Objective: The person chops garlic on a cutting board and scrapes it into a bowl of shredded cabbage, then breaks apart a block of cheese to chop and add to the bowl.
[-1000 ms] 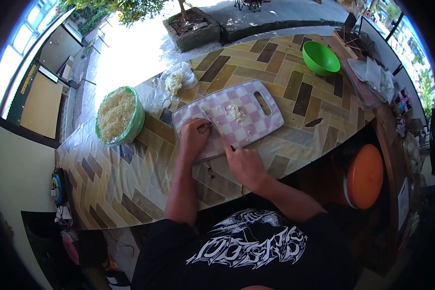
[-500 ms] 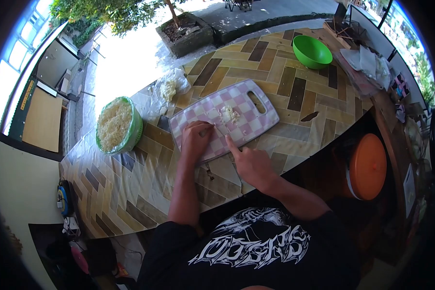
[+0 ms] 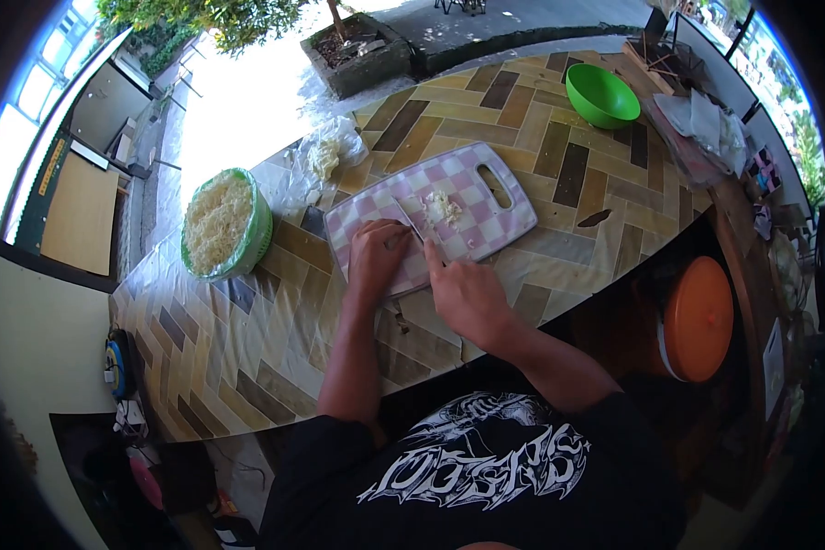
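Note:
A pink-and-white checkered cutting board (image 3: pixel 495 225) lies on the tiled-pattern table, with a small heap of chopped pale pieces (image 3: pixel 443 209) on it. My left hand (image 3: pixel 378 257) rests on the board's left part, its fingers curled together over something too small to make out. My right hand (image 3: pixel 466 295) is at the board's near edge, closed round a knife with the index finger stretched along it. The thin knife blade (image 3: pixel 408 218) points up and left across the board, just right of my left fingertips.
A green-rimmed basket (image 3: pixel 262 229) of pale shreds stands left of the board. Behind it lies a clear plastic bag (image 3: pixel 339 142) with pale pieces. A green bowl (image 3: pixel 602 95) is at the back right; an orange lidded container (image 3: pixel 698 318) stands below the table's right edge.
The knife blade now shows clearly beside my left fingers. My right hand has shifted slightly left relative to the board, and the whole view has moved a little.

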Demonstrator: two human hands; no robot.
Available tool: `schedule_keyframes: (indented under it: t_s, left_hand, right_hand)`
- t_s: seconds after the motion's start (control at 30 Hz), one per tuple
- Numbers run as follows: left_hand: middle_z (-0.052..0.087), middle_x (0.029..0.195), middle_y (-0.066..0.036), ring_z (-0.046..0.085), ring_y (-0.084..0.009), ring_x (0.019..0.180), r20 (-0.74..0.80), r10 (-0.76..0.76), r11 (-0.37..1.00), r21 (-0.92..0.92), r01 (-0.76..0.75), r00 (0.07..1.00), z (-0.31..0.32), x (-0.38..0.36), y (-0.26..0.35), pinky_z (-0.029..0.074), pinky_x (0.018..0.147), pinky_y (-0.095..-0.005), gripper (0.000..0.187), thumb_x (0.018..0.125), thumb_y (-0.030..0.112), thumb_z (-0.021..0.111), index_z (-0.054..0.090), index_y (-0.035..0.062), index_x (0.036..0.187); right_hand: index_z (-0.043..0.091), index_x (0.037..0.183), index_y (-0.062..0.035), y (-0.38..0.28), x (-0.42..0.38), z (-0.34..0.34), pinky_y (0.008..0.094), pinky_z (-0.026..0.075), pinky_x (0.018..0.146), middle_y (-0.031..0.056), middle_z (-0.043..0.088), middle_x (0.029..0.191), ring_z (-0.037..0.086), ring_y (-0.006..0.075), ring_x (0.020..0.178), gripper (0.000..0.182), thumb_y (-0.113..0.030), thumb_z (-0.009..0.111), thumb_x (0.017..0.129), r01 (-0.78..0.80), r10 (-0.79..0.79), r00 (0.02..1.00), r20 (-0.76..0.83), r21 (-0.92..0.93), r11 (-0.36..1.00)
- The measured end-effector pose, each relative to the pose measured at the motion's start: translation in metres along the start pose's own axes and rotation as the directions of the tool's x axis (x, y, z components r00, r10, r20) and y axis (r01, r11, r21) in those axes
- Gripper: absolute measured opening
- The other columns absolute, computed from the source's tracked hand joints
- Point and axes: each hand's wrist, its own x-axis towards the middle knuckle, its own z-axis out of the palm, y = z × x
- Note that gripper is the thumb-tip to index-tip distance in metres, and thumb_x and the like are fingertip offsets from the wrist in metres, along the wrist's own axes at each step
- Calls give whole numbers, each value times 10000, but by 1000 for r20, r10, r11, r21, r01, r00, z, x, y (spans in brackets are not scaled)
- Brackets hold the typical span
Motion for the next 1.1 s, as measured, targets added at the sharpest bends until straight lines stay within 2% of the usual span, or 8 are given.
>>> schedule_keyframes:
  t_s: [0.2, 0.3, 0.47, 0.67, 0.77, 0.87, 0.97, 1.1]
  left_hand:
    - [793, 1040, -165, 734, -362, 1000, -25, -5, 1000, -14, 5, 1000, 1, 0, 1, 561, 924, -431, 195, 889, 165, 781, 813, 5, 996]
    - [799, 1059, -164, 756, -334, 962, -28, -124, 992, -11, 123, 992, -3, -1, 12, 566, 922, -415, 237, 910, 200, 780, 812, -4, 1027]
    - [798, 1053, -159, 764, -332, 953, 19, -99, 995, -27, 99, 995, -2, -1, 3, 575, 897, -406, 249, 900, 211, 788, 813, -1, 1028]
    - [793, 1057, -165, 763, -344, 972, 34, -49, 998, -23, 50, 998, -7, -2, 9, 575, 912, -408, 229, 901, 178, 775, 812, -11, 1026]
    - [790, 1062, -172, 760, -348, 976, 36, -45, 999, -7, 45, 998, -4, -2, 8, 573, 923, -411, 232, 906, 176, 769, 812, -14, 1033]
    - [787, 1061, -177, 757, -349, 979, 11, -50, 999, -9, 50, 999, -1, -1, 6, 571, 928, -414, 237, 910, 177, 767, 812, -14, 1042]
    - [786, 1063, -181, 756, -349, 985, -7, -67, 997, -44, 67, 998, 1, -3, 5, 570, 934, -415, 234, 912, 177, 770, 814, -13, 1042]
    - [784, 1077, -179, 754, -348, 1003, 10, -84, 995, -52, 85, 996, 0, -2, 5, 568, 947, -411, 226, 914, 175, 775, 818, -10, 1037]
  right_hand:
    - [460, 1572, 77, -6, 8, 21, 431, 640, 642, 144, 768, 785, 783, 299, 708, 676, -112, 617, 942, -27, 26, 999, -26, -69, 997]
    - [462, 1570, 78, -3, 10, 13, 427, 643, 650, 140, 764, 770, 780, 296, 696, 677, -112, 621, 939, -13, 10, 998, -64, -41, 999]
    - [460, 1567, 81, -15, 4, 16, 432, 642, 678, 157, 769, 783, 785, 308, 725, 673, -104, 614, 939, -69, 71, 997, 28, -53, 996]
    - [442, 1569, 93, -7, 12, 2, 440, 641, 658, 174, 766, 785, 787, 314, 715, 671, -104, 601, 948, -48, 48, 999, -12, 14, 999]
    - [408, 1602, 69, -16, 0, 1, 479, 633, 695, 203, 751, 786, 774, 372, 733, 712, -76, 583, 927, -92, 91, 994, 54, 23, 995]
    - [401, 1604, 69, -18, 7, 28, 492, 632, 702, 219, 755, 808, 772, 391, 743, 720, -77, 580, 922, -122, 122, 992, 15, 22, 992]
    - [413, 1568, 124, -4, 20, 19, 452, 642, 671, 180, 767, 790, 780, 347, 708, 686, -100, 593, 945, -78, 79, 997, -21, 63, 995]
    - [352, 1618, 86, -7, 10, 7, 509, 628, 729, 223, 758, 807, 770, 409, 750, 754, -86, 580, 921, -108, 101, 992, 71, 106, 988]
